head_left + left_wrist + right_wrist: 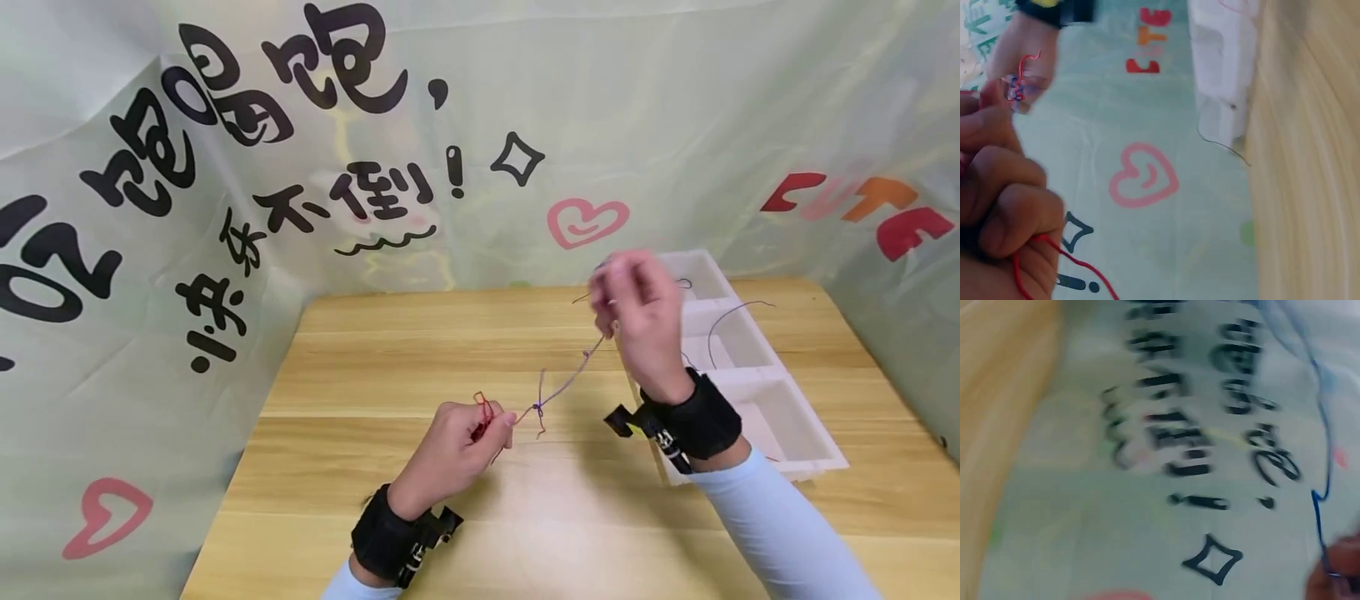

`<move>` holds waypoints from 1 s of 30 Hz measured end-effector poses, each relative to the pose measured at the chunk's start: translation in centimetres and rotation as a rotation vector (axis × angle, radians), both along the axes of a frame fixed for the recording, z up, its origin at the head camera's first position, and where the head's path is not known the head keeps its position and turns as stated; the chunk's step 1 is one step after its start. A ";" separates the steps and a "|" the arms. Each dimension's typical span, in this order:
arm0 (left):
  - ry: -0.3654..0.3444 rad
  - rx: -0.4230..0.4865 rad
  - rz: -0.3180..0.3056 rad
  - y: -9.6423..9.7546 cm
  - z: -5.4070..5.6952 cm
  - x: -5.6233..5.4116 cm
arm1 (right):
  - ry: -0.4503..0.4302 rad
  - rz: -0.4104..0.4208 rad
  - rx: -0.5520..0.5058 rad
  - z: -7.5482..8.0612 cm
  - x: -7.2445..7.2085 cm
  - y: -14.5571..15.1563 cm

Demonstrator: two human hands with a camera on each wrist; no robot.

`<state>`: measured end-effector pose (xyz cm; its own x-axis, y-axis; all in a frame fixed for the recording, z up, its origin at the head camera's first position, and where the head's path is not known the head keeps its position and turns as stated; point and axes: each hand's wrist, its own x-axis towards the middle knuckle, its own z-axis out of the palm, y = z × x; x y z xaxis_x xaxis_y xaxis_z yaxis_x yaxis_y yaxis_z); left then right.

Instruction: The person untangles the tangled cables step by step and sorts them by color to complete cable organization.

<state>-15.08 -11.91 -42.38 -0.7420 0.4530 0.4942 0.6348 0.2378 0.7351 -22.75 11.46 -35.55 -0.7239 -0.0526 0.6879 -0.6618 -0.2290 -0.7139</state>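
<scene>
My left hand (457, 446) pinches a red cord (482, 398) between thumb and forefinger, its other fingers curled in. A loose red length (1085, 265) trails below that hand in the left wrist view. Up and to the right, my right hand (645, 325), slightly blurred, grips a blue-purple cord (567, 384). That cord runs slanting between the hands and meets the red one at a small knot (537, 407) near the left fingertips, short ends sticking out. A small loop shows farther up it. In the right wrist view, the blue cord (1326, 437) reaches the fingers at the edge.
A white tray (777, 358) with three compartments stands at the right, partly behind my right forearm. A thin dark cord (735, 309) curves over its middle compartment and rim. A printed cloth (465, 100) hangs behind and beside the wooden table (360, 358).
</scene>
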 end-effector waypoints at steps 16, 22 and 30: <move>-0.004 0.154 0.164 0.3 0.8 -0.3 | 0.045 0.133 0.786 -3.6 3.0 0.2; 0.119 0.101 0.220 0.5 0.4 -0.8 | 0.037 0.111 0.730 -4.0 3.2 0.0; 0.300 -0.226 0.296 -0.4 0.5 -1.0 | -0.029 0.165 0.711 -4.0 3.7 0.0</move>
<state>-16.11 -12.28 -41.91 -0.6948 0.3646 0.6199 0.6920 0.5736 0.4383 -19.07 11.46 -39.57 -0.6850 -0.5896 0.4278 -0.6376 0.2012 -0.7436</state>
